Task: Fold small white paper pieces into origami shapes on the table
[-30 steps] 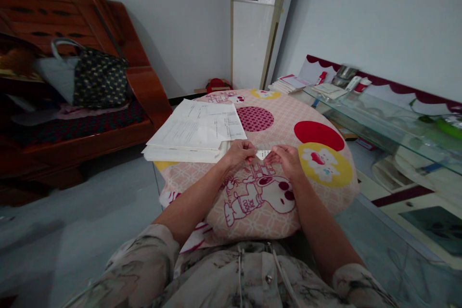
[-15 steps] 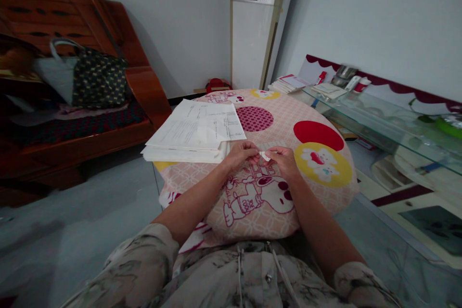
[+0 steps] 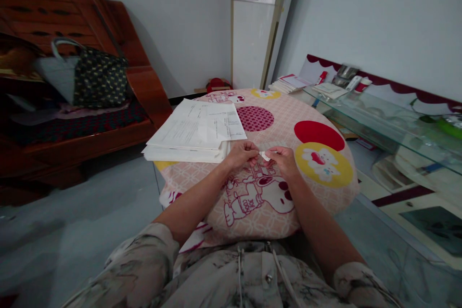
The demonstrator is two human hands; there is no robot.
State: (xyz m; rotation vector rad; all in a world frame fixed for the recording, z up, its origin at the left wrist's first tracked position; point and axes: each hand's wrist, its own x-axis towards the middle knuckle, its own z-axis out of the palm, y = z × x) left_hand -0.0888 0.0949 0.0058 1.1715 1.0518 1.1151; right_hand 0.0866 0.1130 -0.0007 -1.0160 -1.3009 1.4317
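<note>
Progress: work on the small white piece of paper looks to be under way, judged from its being pinched between fingertips and not laid down. Only a sliver shows; whether it is folded, and how far any handling of it has got, cannot be told. The stack of paper lies on the left part of the worktop, the top sheets set a little askew, printed side up. Neither of the hands touches the top sheets.

Position: the piece is in front of the person, over the near half of the worktop, just above the dog drawing on the cloth as seen from the head. Contact with the cloth not resolved.

Orientation: visible part of the piece runs roughly left to right, from one set of fingertips to the other, right end slightly nearer the person. Its ends are covered, so the true long axis is uncertain; which end or face leads cannot be told.

Hands: left hand closed narrow, thumb and finger at the left end; right hand likewise at the right end. Fingertips near each other, with the paper between.
</note>
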